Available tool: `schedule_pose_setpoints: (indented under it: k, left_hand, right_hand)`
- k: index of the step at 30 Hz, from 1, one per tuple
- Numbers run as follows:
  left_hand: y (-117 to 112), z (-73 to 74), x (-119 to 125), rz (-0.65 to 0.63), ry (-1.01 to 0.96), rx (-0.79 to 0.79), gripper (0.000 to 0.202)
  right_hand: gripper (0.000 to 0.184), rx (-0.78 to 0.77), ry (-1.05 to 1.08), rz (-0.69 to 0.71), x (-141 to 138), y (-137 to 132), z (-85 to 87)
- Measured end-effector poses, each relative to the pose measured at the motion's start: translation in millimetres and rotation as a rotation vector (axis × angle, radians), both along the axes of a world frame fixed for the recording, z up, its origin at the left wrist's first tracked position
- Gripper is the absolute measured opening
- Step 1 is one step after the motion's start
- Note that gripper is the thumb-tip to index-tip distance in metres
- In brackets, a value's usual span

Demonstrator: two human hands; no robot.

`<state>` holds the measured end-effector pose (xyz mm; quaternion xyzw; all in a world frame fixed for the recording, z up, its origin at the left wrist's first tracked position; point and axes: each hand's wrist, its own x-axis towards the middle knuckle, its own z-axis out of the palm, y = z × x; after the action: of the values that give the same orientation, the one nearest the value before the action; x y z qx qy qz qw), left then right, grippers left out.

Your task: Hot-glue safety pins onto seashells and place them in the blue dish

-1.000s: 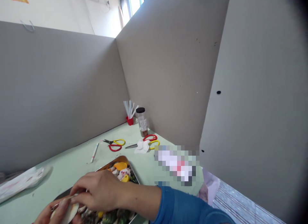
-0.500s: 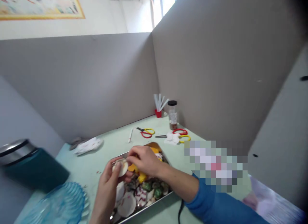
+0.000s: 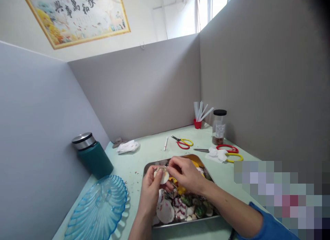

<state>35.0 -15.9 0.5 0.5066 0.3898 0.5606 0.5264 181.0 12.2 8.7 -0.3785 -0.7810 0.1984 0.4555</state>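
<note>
My left hand [image 3: 150, 192] is closed round a pale scallop shell [image 3: 162, 174], held just above a metal tray [image 3: 154, 163]. My right hand [image 3: 188, 174] reaches in from the right, its fingertips pinched at the shell's upper edge; what they pinch is too small to make out. The tray is full of coloured shells: white, yellow, green and red-striped ones [image 3: 180, 205]. A blue sleeve [image 3: 268, 226] covers my right forearm.
A blue glass shell-shaped dish [image 3: 96, 209] lies at the left front. A teal flask [image 3: 92, 155] stands behind it. Two pairs of scissors [image 3: 183, 142] [image 3: 227, 151], a pen [image 3: 166, 143], a jar [image 3: 219, 126], a red cup of sticks [image 3: 198, 116] and crumpled tissue [image 3: 127, 146] sit near grey partition walls.
The view has swung left, bringing the flask, dish and left wall in. Both hands stay together at the shell over the tray, now raised slightly.
</note>
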Motion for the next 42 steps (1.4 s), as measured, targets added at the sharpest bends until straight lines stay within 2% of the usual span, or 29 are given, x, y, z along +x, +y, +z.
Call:
schedule_pose_setpoints:
  k: [6, 10, 14, 21, 31, 42]
  left_hand:
    - [-2.2, -2.2, -0.7, -0.05, -0.053, -0.001, 0.016]
    - [-2.1, -2.8, -1.4, -0.087, -0.109, -0.047, 0.024]
    - [-1.9, -0.4, 0.1, -0.087, -0.133, -0.056, 0.025]
    - [-2.3, 0.4, 3.3, -0.037, -0.1, -0.043, 0.023]
    - [-2.8, -4.7, 5.1, 0.03, -0.009, 0.015, 0.018]
    - [-4.3, -4.4, 2.9, 0.074, 0.053, 0.067, 0.017]
  right_hand:
    - [0.022, -0.038, 0.008, 0.016, 0.0, -2.8, 1.8]
    - [0.024, -0.073, 0.007, 0.07, 0.7, -4.7, 4.8]
    - [0.023, -0.037, 0.002, 0.06, 0.3, -5.0, 4.0]
    - [0.02, 0.089, -0.035, 0.039, 1.0, -4.1, -2.2]
    - [0.022, 0.055, -0.026, 0.034, 0.2, -2.6, -2.2]
    - [0.021, 0.1, -0.024, 0.033, 0.2, -6.0, -2.0]
